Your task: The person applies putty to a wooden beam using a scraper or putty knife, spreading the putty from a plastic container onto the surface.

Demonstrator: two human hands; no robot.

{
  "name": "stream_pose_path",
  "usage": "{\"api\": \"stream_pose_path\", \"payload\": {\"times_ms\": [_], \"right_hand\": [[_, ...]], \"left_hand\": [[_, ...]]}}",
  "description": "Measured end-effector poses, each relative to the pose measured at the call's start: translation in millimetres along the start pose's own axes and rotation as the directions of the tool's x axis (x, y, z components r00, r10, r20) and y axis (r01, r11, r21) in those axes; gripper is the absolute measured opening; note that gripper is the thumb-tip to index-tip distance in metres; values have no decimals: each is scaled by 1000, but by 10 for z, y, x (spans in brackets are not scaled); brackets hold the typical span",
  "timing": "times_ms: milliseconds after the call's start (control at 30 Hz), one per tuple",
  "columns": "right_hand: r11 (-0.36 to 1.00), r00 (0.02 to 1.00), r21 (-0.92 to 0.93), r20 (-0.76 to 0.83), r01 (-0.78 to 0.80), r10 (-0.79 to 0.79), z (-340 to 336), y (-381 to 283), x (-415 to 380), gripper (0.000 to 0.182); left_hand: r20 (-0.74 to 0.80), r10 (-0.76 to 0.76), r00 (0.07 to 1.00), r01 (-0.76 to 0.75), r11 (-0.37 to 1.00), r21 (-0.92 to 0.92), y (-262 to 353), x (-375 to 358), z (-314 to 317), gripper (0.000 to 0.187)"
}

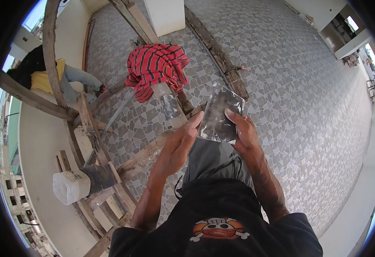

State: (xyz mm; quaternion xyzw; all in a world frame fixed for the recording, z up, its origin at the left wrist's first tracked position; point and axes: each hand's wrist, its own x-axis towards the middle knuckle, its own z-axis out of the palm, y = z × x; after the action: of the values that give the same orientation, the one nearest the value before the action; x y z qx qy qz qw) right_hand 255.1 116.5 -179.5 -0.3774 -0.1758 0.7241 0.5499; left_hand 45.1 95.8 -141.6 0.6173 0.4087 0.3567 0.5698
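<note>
My right hand [246, 132] grips a dark flat rectangular board [221, 113] smeared with white by its right edge, thumb on the upper face and the other fingers underneath. My left hand [179, 147] is held edge-up at the board's left side, fingers stretched out. Its fingertips come close to the board's edge; whether they touch cannot be made out. Just beyond the left hand, a translucent container with a dark, white-smeared side [169, 105] rests on the timber. A red cloth with black stripes [157, 66] is draped behind it.
Wooden scaffold poles [95, 132] stand at the left. A whitish plastic jug with a dark band [72, 186] sits on them. Beyond them, a person in a yellow top [46, 81] bends down. A rough beam [222, 55] lies on the stone-patterned floor [294, 107] near a white pillar [166, 17].
</note>
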Motion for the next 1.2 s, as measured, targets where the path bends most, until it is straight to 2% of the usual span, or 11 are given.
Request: {"api": "stream_pose_path", "payload": {"times_ms": [200, 233, 300, 333, 400, 500, 633, 733, 833, 1033, 1200], "right_hand": [[989, 999, -147, -45, 9, -16, 150, -28, 41, 27], [876, 998, -482, -63, -11, -22, 137, -2, 146, 30], [350, 996, -936, -71, -45, -61, 95, 32, 482, 39], [263, 996, -963, -66, -50, -55, 357, -1, 532, 46], [-19, 986, -991, 135, 134, -99, 263, 394, 1065, 37], [-208, 963, -951, 252, 228, -98, 453, 789, 1538, 35], [-310, 981, -941, 173, 138, -89, 554, 1234, 1884, 48], [-366, 984, -919, 173, 143, -51, 620, 1385, 1855, 47], [-415, 980, -898, 187, 145, -63, 666, 1474, 1904, 44], [-441, 978, -881, 205, 172, -28, 712, 1471, 1986, 42], [-486, 956, -839, 294, 245, -25, 690, 1479, 1775, 38]], "left_hand": [[-115, -9, 993, -5, 993, -122, -265, -26, -21, 50], [-158, -7, 987, -16, 990, -142, -395, -23, -42, 47], [-288, -65, 955, 64, 998, -15, -645, -6, -135, 44], [-351, -86, 932, 109, 993, 45, -780, 15, -192, 43], [-475, -103, 874, 142, 989, 46, -1084, 86, -314, 40], [-633, -71, 771, 284, 928, 241, -1613, 203, -525, 38], [-770, -12, 638, 367, 884, 290, -2379, 388, -747, 37], [-776, -104, 623, 425, 878, 223, -2569, 507, -743, 33], [-693, -319, 647, 472, 881, 36, -2597, 569, -701, 29], [-694, -348, 630, 401, 911, -93, -2579, 598, -708, 25], [-658, -422, 624, 455, 881, -133, -2536, 600, -747, 26]]}}
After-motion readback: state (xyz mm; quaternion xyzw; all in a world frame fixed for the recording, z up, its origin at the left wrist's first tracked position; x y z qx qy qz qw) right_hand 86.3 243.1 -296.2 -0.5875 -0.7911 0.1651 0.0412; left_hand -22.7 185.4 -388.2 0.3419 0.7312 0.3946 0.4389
